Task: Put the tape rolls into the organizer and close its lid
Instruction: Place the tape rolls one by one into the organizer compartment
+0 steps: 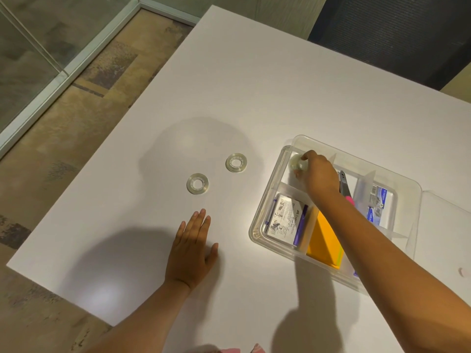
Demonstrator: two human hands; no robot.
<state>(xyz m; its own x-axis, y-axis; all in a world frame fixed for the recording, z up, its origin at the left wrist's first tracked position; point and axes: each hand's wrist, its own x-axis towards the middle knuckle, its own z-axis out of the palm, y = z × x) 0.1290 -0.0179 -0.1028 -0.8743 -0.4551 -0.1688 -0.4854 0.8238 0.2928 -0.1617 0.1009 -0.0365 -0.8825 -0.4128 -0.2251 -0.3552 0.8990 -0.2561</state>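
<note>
Two clear tape rolls lie flat on the white table: one (pixel 197 183) nearer me, one (pixel 236 162) farther right. A third tape roll (pixel 297 163) is pinched in the fingers of my right hand (pixel 317 174), inside the far-left compartment of the clear plastic organizer (pixel 257 225). The organizer's clear lid (pixel 443 215) lies swung open to its right. My left hand (pixel 191 248) rests flat on the table, fingers together, just below the nearer roll and holding nothing.
The organizer holds a white and purple box (pixel 285 219), an orange sticky-note pad (pixel 322 240), a black tool (pixel 344 184) with a pink item beside it, and blue-white packets (pixel 377 205). The table's left edge drops to carpet. A dark chair (pixel 397 34) stands behind.
</note>
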